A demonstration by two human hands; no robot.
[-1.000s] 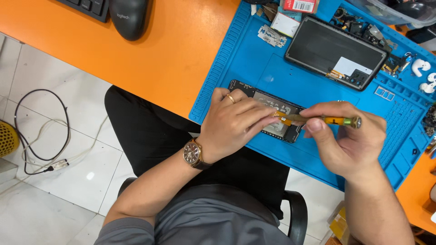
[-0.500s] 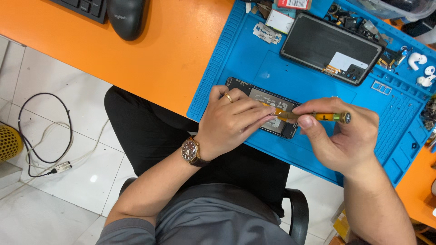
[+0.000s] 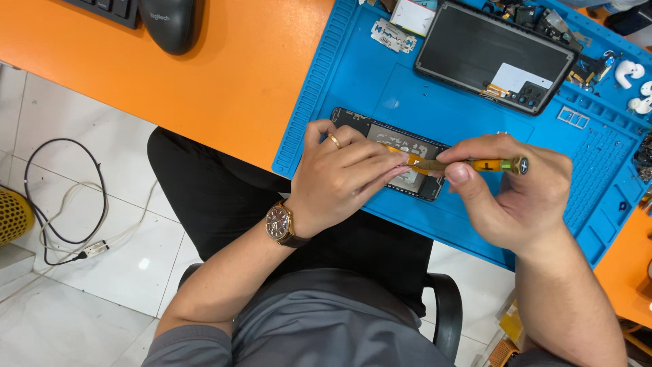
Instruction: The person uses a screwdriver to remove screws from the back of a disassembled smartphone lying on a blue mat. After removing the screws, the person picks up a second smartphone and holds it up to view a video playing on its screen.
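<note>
An opened phone body (image 3: 380, 139) with its inner board showing lies on the blue repair mat (image 3: 353, 81) near the mat's front edge. My left hand (image 3: 339, 180), with a ring and a wristwatch, presses down on the phone and steadies it. My right hand (image 3: 516, 194) grips a small yellow-handled screwdriver (image 3: 489, 164), held almost level, its tip reaching left into the phone's middle, close to my left fingertips. Most of the phone's near half is hidden under my left hand.
A detached dark screen panel (image 3: 475, 51) lies at the back of the mat, with small parts and white earbuds (image 3: 628, 71) around it. A black mouse (image 3: 170, 24) and keyboard corner sit on the orange desk (image 3: 204, 81). Cables (image 3: 61, 224) lie on the tiled floor.
Both hands stay on the phone and the screwdriver keeps its place; only the camera view has shifted slightly.
</note>
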